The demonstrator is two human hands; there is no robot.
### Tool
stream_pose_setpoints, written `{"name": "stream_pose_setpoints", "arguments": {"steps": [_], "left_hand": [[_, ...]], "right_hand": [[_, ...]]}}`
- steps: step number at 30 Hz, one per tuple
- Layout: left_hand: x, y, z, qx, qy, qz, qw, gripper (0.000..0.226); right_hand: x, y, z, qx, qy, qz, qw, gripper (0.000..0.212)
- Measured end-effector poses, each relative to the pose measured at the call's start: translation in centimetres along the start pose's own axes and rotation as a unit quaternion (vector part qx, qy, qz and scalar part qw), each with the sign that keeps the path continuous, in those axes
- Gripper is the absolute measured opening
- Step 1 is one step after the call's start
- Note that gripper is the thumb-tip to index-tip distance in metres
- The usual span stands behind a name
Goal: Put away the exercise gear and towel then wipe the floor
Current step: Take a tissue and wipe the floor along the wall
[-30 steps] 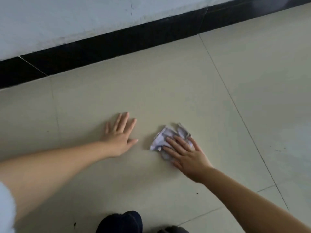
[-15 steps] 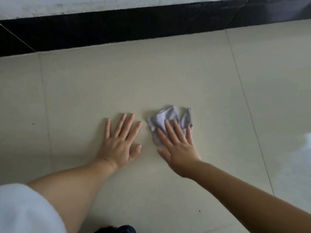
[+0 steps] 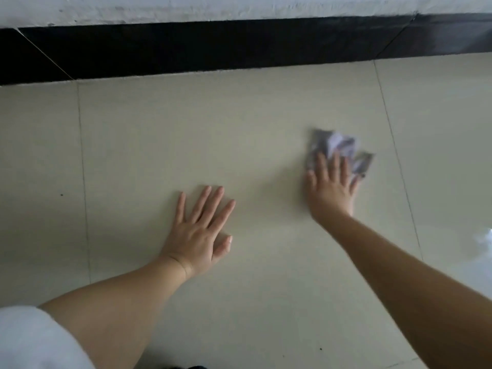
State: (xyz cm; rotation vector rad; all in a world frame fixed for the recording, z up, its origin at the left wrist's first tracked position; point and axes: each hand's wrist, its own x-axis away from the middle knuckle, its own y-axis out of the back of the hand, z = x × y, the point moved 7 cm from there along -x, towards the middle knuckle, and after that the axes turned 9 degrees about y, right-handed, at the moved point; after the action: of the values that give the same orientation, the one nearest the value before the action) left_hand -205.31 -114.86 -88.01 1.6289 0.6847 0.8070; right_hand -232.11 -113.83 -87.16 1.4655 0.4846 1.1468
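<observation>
Left hand (image 3: pixel 198 230): flat on the tiled floor (image 3: pixel 266 288), fingers straight and spread, holding nothing.
Right hand (image 3: pixel 331 185): straight fingers pressing the cloth down.
Cloth (image 3: pixel 338 150): crumpled under the right fingertips, well right of the left hand, near the black baseboard (image 3: pixel 213 49).

One head-worn camera looks steeply down from close above the floor (image 3: pixel 239 129), facing the black skirting (image 3: pixel 213 49) at twelve o'clock; its right side is perhaps motion-blurred.
</observation>
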Motion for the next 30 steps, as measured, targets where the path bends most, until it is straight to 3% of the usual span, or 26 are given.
{"name": "stream_pose_setpoints", "arguments": {"steps": [1,3,4,6,9,11,13,14,16,19,22,24,25,27,30], "left_hand": [[0.0,0.0,0.0,0.002,0.002,0.0,1.0,0.069],[-0.1,-0.1,0.1,0.002,0.007,-0.003,1.0,0.068],[-0.2,-0.1,0.1,0.001,0.009,-0.006,1.0,0.068],[-0.1,-0.2,0.1,0.0,0.009,-0.003,1.0,0.07],[-0.1,-0.1,0.1,0.0,0.004,0.0,1.0,0.069],[0.0,-0.1,0.1,0.003,0.004,0.001,1.0,0.07],[0.0,-0.1,0.1,0.006,0.007,0.002,1.0,0.07],[0.0,-0.1,0.1,0.006,0.007,0.003,1.0,0.07],[0.0,-0.1,0.1,0.008,0.004,0.002,1.0,0.071],[0.0,0.0,0.1,0.011,0.004,0.003,1.0,0.071],[0.0,0.0,0.1,0.005,0.009,-0.003,1.0,0.071],[0.0,0.1,0.1,0.004,0.007,-0.006,1.0,0.071],[0.0,0.1,0.1,0.004,0.005,-0.006,1.0,0.071],[0.1,0.2,0.1,0.006,0.002,-0.006,1.0,0.07],[0.1,0.1,0.1,0.011,0.003,0.0,1.0,0.07]], "right_hand": [[1.2,-1.4,5.4,0.02,0.137,0.012,0.99,0.065],[4.1,-3.3,13.4,0.047,0.36,0.05,0.93,0.069],[4.4,-3.3,15.1,0.057,0.424,0.047,0.903,0.065],[2.8,-2.1,14.2,0.05,0.462,-0.014,0.885,0.055],[-2.2,-0.8,3.7,0.084,0.3,-0.057,0.949,0.055],[-4.0,1.9,-5.1,0.059,0.093,-0.092,0.99,0.057],[-3.7,3.6,-10.5,-0.06,-0.138,-0.068,0.986,0.055],[-3.5,3.5,-10.9,-0.101,-0.202,-0.052,0.973,0.054],[-3.8,2.7,-7.4,-0.072,-0.186,-0.026,0.98,0.053],[-3.2,-0.3,5.1,0.018,0.11,-0.017,0.994,0.074],[1.3,-2.7,17.0,0.062,0.435,0.051,0.897,0.071],[0.0,-1.8,17.6,0.06,0.509,0.038,0.858,0.062],[-2.1,-1.1,15.9,0.063,0.497,0.0,0.866,0.057],[-7.3,0.1,9.0,0.095,0.392,-0.071,0.912,0.049],[-10.8,4.4,-3.8,0.043,0.097,-0.086,0.991,0.052]]}}
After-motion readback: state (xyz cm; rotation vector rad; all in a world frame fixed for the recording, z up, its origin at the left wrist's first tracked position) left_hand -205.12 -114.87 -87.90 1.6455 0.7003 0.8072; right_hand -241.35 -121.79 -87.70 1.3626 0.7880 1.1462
